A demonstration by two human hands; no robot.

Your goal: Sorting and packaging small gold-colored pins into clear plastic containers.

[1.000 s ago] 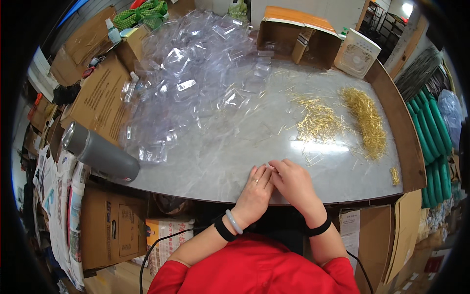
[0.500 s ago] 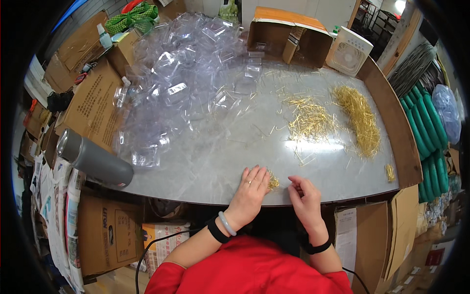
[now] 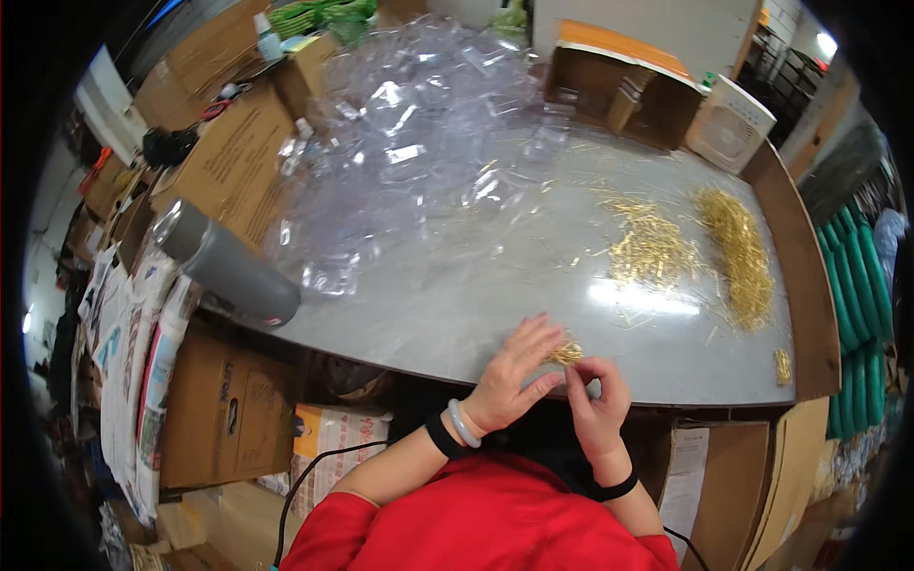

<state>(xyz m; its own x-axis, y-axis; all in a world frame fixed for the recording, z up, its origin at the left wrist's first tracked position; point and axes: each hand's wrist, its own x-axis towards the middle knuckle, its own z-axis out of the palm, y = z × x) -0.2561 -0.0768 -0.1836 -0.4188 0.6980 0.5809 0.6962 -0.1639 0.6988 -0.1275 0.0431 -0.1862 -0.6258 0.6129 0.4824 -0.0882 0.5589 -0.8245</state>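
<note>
A small bundle of thin gold-coloured metal pins [image 3: 567, 353] lies on the grey worktop [image 3: 428, 305] right between my two hands, its pins running roughly crosswise in front of me. My left hand [image 3: 512, 373] rests flat with fingers spread, its grip wide, fingertips touching the bundle's left end. My right hand [image 3: 598, 398] is just beside the bundle on its near right, thumb and forefinger pinched narrow; whether they hold a pin I cannot tell. Both hands are about equally near. Farther ahead and to the right of my grip lie a loose scatter of gold pins [image 3: 652, 249] and a denser long heap of gold pins [image 3: 738, 255]. Ahead to the left sits a pile of clear plastic shells [image 3: 409, 143], with a grey cylinder [image 3: 228, 266] at the worktop's left edge
</note>
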